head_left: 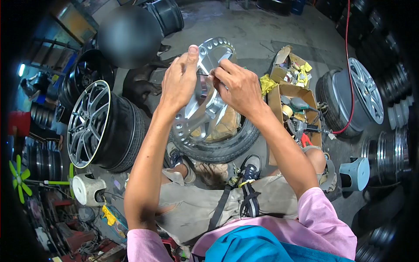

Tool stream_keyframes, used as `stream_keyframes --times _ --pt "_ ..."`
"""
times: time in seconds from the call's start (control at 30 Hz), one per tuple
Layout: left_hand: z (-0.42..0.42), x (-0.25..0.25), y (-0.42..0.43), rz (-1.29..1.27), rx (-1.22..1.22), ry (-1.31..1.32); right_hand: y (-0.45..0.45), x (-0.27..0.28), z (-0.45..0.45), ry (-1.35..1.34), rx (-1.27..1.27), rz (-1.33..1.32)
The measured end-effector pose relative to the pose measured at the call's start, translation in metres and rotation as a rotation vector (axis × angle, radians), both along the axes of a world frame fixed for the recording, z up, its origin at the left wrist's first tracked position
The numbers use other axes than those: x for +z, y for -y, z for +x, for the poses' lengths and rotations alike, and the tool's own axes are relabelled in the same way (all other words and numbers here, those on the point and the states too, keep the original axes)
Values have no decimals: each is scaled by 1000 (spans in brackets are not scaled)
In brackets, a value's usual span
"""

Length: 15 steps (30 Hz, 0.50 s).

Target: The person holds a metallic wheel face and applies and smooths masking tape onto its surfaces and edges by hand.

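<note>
A silver wheel piece [182, 131] with holes round its rim stands tilted in front of me, above a black tire [214, 153] lying on the floor. My left hand [181, 77] is at the upper left of this piece, thumb up and fingers curled against its face. My right hand [238, 83] is closed in a pinch at the piece's upper right. Between the two hands shows a small, thin dark item, too small to name. What the left fingers hold is hidden behind the hand. Brown cardboard [227, 126] shows inside the tire.
Cardboard boxes [274, 105] of tools and yellow cloth stand right of the tire. Wheels stand at left [89, 124] and right [365, 91], a red hose [352, 65] hanging near the latter. Two stools [83, 190] [360, 174] flank me. A dark dog-like shape [139, 85] lies beyond my left arm.
</note>
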<state>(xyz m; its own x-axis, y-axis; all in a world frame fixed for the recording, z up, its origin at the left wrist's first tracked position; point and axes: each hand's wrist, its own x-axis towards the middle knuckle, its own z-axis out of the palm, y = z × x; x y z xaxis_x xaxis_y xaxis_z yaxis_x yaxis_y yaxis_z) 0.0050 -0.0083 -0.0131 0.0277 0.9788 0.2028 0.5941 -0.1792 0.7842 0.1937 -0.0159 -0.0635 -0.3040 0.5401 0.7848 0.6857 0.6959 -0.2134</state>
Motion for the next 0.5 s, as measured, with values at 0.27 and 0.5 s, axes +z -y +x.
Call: stream_keyframes --times 0.27,0.5 --pt "-1 -4 -1 49 19 -7 29 -47 -9 -284 129 -537" --pt "-2 -2 1 17 -10 14 48 -41 -24 -418 82 -764"
